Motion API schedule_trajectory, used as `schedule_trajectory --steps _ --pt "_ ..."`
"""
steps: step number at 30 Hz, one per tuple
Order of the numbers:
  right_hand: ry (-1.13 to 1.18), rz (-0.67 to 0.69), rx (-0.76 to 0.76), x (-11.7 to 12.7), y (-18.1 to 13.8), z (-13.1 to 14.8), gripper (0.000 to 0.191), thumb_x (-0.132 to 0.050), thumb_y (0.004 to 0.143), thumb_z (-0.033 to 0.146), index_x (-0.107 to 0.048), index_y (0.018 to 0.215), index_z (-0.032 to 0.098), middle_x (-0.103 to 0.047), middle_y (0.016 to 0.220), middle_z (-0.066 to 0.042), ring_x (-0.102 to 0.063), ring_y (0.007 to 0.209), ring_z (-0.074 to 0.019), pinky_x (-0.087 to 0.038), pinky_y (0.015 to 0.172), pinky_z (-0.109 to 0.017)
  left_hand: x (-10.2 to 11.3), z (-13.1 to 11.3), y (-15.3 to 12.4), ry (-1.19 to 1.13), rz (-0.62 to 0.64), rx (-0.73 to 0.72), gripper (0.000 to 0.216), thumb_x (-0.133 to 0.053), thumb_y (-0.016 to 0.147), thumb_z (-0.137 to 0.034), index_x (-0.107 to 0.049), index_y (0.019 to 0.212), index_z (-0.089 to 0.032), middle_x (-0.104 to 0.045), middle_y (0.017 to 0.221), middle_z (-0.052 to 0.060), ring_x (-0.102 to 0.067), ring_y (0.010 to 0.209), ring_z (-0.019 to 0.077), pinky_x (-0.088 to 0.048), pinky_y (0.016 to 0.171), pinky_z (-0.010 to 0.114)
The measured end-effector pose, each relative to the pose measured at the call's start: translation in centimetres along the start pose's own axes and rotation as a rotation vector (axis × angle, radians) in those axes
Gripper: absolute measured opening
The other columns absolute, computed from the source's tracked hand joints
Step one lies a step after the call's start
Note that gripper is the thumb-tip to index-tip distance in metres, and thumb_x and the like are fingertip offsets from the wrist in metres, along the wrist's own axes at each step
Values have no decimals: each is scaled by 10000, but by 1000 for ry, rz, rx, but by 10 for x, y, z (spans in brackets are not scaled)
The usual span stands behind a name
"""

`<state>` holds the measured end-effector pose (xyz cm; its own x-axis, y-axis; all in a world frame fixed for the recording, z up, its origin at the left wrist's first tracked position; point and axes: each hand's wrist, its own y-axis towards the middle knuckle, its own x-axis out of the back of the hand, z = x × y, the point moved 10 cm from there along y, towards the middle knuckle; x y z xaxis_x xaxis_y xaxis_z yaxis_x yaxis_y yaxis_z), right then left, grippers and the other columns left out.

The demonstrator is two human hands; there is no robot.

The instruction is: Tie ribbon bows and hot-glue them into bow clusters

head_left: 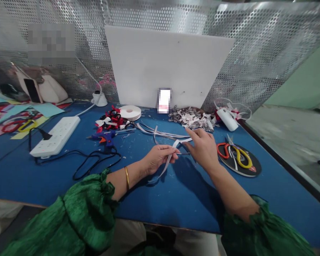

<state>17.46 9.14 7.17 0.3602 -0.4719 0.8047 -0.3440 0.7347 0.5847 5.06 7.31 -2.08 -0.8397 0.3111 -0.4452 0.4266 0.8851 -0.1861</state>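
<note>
My left hand (pixel 160 156) is closed in a pinch on a strip of white ribbon (pixel 167 160) that hangs down toward the blue table (pixel 181 192). My right hand (pixel 202 147) pinches the same ribbon at its upper end, index finger raised. The two hands are close together over the middle of the table. More ribbon strands (pixel 160 133) trail back to a white ribbon roll (pixel 130 112).
A blue glue gun (pixel 106 138) and finished bows (pixel 110 121) lie left of the roll. A white power strip (pixel 56 137) sits at the left. Scissors (pixel 237 153) rest on a dark disc at the right. A pile of small bows (pixel 192 119) lies before a white board (pixel 170 67).
</note>
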Motion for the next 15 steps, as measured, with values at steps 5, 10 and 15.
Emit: schedule_trajectory --steps 5,10,15 --pt "336 27 389 1 -7 54 384 -434 944 131 -571 1285 241 -656 1232 -85 -555 1223 -219 -399 1049 -430 -1 5 1 -71 19 30 356 -794 681 -408 -690 804 -91 -592 629 18 -533 557 85 -410 591 227" --pt "594 126 207 -9 -6 39 305 -417 964 185 -647 1160 227 -717 942 -54 -657 855 -166 -495 809 -307 -5 6 1 -85 37 53 307 -753 715 -386 -668 786 -99 -545 578 -2 -496 514 77 -378 535 207" --pt "727 233 -71 -12 -2 17 281 -513 915 344 -715 817 174 -621 673 -13 -519 599 -124 -378 571 -247 3 6 3 -38 -26 61 273 -724 755 -350 -678 891 -118 -587 640 4 -511 497 65 -381 501 189"
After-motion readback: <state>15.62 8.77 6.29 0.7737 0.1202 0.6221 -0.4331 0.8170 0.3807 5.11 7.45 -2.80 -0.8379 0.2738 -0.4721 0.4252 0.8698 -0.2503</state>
